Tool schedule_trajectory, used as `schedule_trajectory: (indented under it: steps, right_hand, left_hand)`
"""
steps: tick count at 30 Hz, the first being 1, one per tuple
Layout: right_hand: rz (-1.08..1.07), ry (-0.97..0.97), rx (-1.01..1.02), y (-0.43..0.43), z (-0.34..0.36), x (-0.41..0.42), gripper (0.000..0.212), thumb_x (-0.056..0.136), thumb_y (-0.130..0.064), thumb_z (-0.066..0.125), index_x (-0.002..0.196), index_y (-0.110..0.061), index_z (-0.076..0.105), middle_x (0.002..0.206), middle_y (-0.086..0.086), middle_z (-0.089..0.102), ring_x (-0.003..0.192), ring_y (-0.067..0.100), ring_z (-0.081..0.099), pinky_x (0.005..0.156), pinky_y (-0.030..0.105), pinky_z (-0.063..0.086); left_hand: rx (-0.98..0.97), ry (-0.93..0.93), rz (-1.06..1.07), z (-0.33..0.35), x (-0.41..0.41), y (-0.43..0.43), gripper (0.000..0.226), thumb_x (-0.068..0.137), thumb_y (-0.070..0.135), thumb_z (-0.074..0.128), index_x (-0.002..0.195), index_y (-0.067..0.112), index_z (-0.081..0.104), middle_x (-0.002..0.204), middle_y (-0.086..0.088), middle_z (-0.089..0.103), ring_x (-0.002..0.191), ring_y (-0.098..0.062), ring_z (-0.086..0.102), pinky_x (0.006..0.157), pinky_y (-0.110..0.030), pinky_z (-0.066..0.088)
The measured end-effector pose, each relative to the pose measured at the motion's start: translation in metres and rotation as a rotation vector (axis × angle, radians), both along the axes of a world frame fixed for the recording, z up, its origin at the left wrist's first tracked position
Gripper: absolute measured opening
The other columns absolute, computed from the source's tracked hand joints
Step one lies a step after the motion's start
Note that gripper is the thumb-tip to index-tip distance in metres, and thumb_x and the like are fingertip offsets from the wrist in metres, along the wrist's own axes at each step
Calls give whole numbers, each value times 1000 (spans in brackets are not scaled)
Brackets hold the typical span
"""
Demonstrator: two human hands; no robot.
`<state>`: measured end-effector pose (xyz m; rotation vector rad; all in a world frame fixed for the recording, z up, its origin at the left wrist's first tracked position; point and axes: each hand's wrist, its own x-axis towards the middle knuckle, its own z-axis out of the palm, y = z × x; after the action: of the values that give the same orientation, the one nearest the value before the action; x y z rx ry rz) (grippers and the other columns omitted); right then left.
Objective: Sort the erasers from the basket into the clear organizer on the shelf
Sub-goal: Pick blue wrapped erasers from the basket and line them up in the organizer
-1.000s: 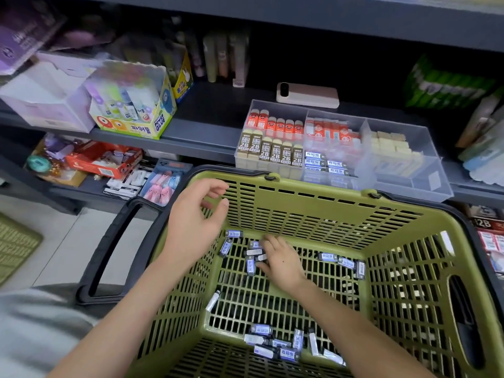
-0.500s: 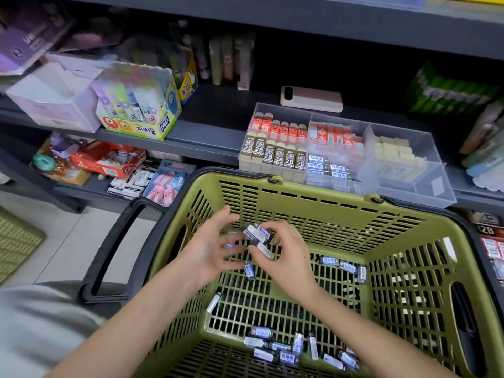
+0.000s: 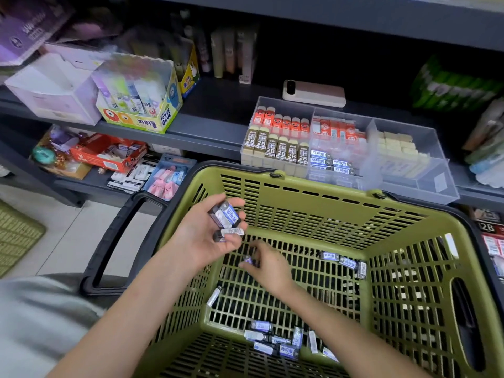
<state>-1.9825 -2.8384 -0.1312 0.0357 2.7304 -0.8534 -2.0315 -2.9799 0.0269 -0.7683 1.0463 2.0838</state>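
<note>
Erasers are being gathered from the basket. The collecting step is judged to be in hand, with placing not yet begun.

At the left, a small stack of blue-labelled erasers (image 3: 225, 216) is being held in the left hand (image 3: 201, 236), its grip closed round them, above the basket's left wall. Just right of it and lower, the right hand (image 3: 272, 268) is being held over the basket floor, fingers curled at a single eraser (image 3: 247, 259). Because of blur, it cannot be told whether that grip is closed on it.

The next move is judged to call for that eraser to be pinched and added to the stack, and the handful carried far over the rim to the matching compartment.

The green basket (image 3: 300, 178) is being kept near, just before the shelf (image 3: 212, 132). In it, a lone eraser (image 3: 214, 296) is lying by the left wall, a near cluster (image 3: 275, 342) in the middle, and three more (image 3: 343, 261) to the right.

In the clear organizer (image 3: 409, 186), 2B erasers (image 3: 275, 151) are being stored at the left with red-sleeved ones behind. Blue-labelled ones (image 3: 330, 162) sit in the middle and plain cream blocks (image 3: 398, 148) at the right.
</note>
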Motion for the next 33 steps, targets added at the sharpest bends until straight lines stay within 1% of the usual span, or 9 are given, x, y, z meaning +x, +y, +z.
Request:
schedule_trajectory:
  steps: [3, 6, 8, 12, 17, 21, 26, 30, 33]
  right_hand:
    - [119, -15, 109, -10, -14, -8, 55, 87, -31, 62, 136, -18, 41, 130, 5, 52, 106, 23, 59, 78, 29, 49]
    - [169, -53, 121, -9, -17, -13, 45, 89, -16, 53, 133, -16, 47, 131, 8, 51, 107, 27, 59, 85, 35, 51]
    - [161, -82, 60, -2, -9, -12, 40, 90, -16, 52, 129, -15, 53, 118, 5, 58, 97, 21, 62, 86, 32, 50]
    - [2, -138, -357, 19, 42, -6, 15, 86, -18, 66, 100, -16, 61, 69, -3, 57, 50, 9, 54, 55, 29, 49]
    - [-112, 77, -618, 64, 143, 0, 27, 67, -36, 78, 69, -20, 57, 57, 3, 55, 49, 10, 48, 51, 25, 42]
    - [-248, 260, -667, 115, 207, -16, 12, 78, -25, 70, 81, -19, 61, 53, 0, 61, 46, 5, 54, 46, 13, 41]
    - [-221, 371, -97, 163, 232, -62, 19, 80, -37, 71, 69, -24, 60, 63, -6, 69, 52, -1, 57, 51, 11, 36]
    - [-109, 302, 261, 169, 223, -92, 26, 75, -46, 72, 65, -24, 63, 72, -9, 68, 77, 10, 62, 75, 30, 45]
    - [-25, 347, 396, 166, 216, -101, 27, 74, -49, 71, 68, -24, 64, 70, -12, 62, 69, 5, 52, 77, 28, 27]
  left_hand:
    - [-49, 69, -16, 1, -1, -1, 42, 92, 31, 49, 67, 8, 72, 67, -9, 57, 53, -20, 52, 39, -16, 30]
    - [-98, 112, -37, 2, -1, -2, 40, 93, 30, 49, 68, 9, 72, 67, -9, 58, 54, -19, 53, 38, -17, 30]
    - [-114, 133, -52, 2, 0, -1, 40, 93, 30, 48, 67, 10, 73, 66, -8, 58, 54, -18, 53, 38, -17, 31]
    - [-117, 180, -57, 3, 0, 0, 33, 90, 30, 52, 75, 8, 72, 68, -9, 60, 54, -19, 56, 40, -18, 33]
    - [-62, 279, -117, 20, -5, 7, 32, 70, 21, 64, 95, 2, 73, 82, -16, 64, 63, -22, 59, 45, -23, 39]
    - [38, 353, -161, 39, -16, 20, 35, 74, 24, 61, 99, 2, 72, 87, -18, 65, 66, -22, 58, 45, -24, 39]
    - [139, 423, -178, 59, -35, 41, 33, 77, 26, 59, 97, 2, 70, 84, -17, 63, 66, -21, 54, 44, -23, 37]
    - [155, 451, -181, 68, -48, 56, 30, 77, 26, 58, 90, 3, 73, 82, -14, 63, 65, -20, 56, 42, -22, 37]
    - [150, 455, -194, 68, -55, 64, 31, 77, 25, 59, 92, 2, 74, 84, -16, 62, 68, -21, 55, 42, -22, 38]
